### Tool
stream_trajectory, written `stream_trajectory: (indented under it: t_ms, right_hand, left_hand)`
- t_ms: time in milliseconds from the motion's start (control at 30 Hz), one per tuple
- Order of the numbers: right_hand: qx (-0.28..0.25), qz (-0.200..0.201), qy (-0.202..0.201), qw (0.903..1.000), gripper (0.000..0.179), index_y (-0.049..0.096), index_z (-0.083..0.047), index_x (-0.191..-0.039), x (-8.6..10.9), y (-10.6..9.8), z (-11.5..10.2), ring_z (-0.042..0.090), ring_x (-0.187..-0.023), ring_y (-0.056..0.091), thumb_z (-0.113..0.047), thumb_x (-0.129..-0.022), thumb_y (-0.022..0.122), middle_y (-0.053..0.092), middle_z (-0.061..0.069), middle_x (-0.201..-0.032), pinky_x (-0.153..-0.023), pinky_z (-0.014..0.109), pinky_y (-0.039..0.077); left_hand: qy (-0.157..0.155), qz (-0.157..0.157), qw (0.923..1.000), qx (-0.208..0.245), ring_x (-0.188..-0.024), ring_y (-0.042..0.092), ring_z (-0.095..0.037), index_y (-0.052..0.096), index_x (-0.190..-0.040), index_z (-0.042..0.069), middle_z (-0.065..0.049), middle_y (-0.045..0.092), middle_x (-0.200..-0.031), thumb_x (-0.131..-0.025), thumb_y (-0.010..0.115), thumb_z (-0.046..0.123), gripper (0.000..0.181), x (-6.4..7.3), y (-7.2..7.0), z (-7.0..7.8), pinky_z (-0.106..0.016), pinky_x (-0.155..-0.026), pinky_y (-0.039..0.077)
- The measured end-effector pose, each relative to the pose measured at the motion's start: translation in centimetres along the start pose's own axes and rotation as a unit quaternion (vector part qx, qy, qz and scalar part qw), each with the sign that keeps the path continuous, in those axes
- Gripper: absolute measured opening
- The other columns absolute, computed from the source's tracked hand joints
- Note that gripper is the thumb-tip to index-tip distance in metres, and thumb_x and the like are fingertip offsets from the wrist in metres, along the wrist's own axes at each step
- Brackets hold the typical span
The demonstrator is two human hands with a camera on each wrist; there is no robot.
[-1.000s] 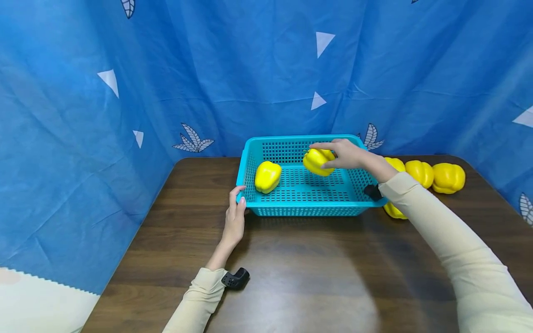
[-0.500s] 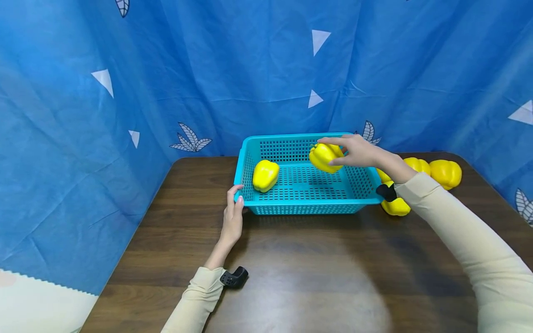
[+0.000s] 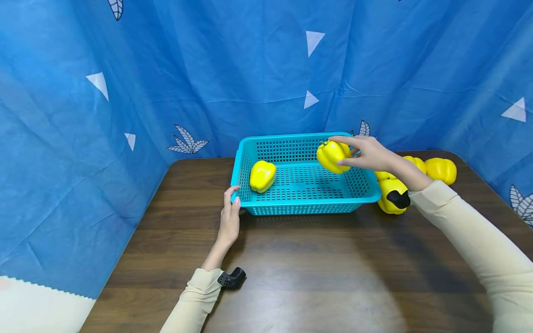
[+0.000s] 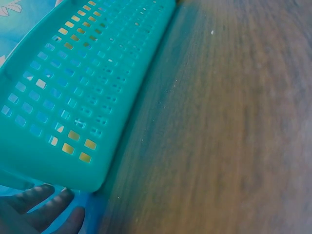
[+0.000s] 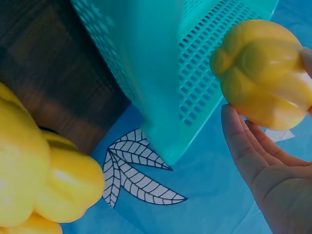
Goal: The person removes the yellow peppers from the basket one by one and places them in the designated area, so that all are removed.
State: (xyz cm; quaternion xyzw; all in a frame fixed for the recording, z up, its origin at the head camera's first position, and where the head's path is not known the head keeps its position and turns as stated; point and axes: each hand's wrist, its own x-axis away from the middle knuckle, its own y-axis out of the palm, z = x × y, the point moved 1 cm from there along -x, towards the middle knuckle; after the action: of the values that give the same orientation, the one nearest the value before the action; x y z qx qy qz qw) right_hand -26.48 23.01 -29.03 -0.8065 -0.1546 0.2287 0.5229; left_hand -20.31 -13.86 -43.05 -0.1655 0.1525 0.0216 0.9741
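In the head view my right hand (image 3: pixel 370 153) pinches a glossy, lobed yellow pepper (image 3: pixel 331 157), tilted, with its green stem towards the upper left. It hangs right of the frame's centre, over the right end of a turquoise basket (image 3: pixel 308 202), fingers above and thumb below. A second pepper (image 3: pixel 263 176) lies inside at the basket's left end, with open basket floor between the two. My left hand (image 3: pixel 229 223) grips the near left corner of the rim. More yellow peppers (image 3: pixel 441 171) cluster to the right, partly behind my sleeve (image 3: pixel 458 226). The dark wood-grain surface (image 3: pixel 291 259) runs from below the basket to the bottom edge, and a blue curtain (image 3: pixel 233 55) with white triangles and leaf prints fills the upper part.

In the left wrist view my fingers meet the basket's end at lower left; its perforated wall slants across the upper left, the surface filling the right.

In the right wrist view the held pepper looks smooth and orange-yellow at upper right, and other peppers crowd the lower left
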Motion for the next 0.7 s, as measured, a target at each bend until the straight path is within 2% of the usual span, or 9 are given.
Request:
stream_trajectory:
  t_ms: [167,333,567,700]
  right_hand:
    - [-0.011,0.006,0.014,0.9998,0.063,0.042,-0.017,-0.141,0.8,-0.1,0.3,0.034,-0.092,0.066,-0.022,-0.084,0.068,0.057,0.02,-0.126,-0.078,0.045,0.055]
    - [-0.026,0.022,0.02,0.9992,0.064,0.041,-0.019,-0.142,1.3,-0.1,0.6,0.032,-0.09,0.067,-0.023,-0.084,0.068,0.054,0.017,-0.133,-0.078,0.044,0.056]
    - [-0.046,0.046,0.047,0.9967,0.065,0.039,-0.023,-0.143,2.7,-0.4,0.7,0.034,-0.094,0.067,-0.023,-0.085,0.067,0.054,0.02,-0.127,-0.078,0.046,0.055]
    - [-0.062,0.053,0.068,0.9943,0.065,0.036,-0.028,-0.144,3.4,-0.8,0.9,0.035,-0.095,0.066,-0.027,-0.086,0.065,0.051,0.019,-0.132,-0.075,0.041,0.056]
  left_hand:
    - [0.002,-0.001,1.0,0.0,-0.114,0.051,-0.035,0.033,-0.137,0.02,-0.014,0.038,-0.144,-0.098,0.028,0.036,0.042,0.0,0.0,-0.1,-0.054,-0.089,0.05]
    - [0.002,-0.002,1.0,0.001,-0.114,0.05,-0.036,0.033,-0.136,0.02,-0.015,0.038,-0.144,-0.098,0.028,0.036,0.042,0.0,0.0,-0.2,-0.055,-0.089,0.05]
    - [0.009,0.0,0.9999,0.006,-0.114,0.05,-0.038,0.033,-0.136,0.019,-0.016,0.038,-0.143,-0.098,0.028,0.035,0.042,-0.1,0.0,-0.2,-0.055,-0.088,0.05]
    - [0.009,0.0,0.9999,0.006,-0.115,0.05,-0.036,0.033,-0.136,0.018,-0.014,0.038,-0.144,-0.098,0.028,0.036,0.042,-0.1,0.0,-0.2,-0.055,-0.089,0.049]
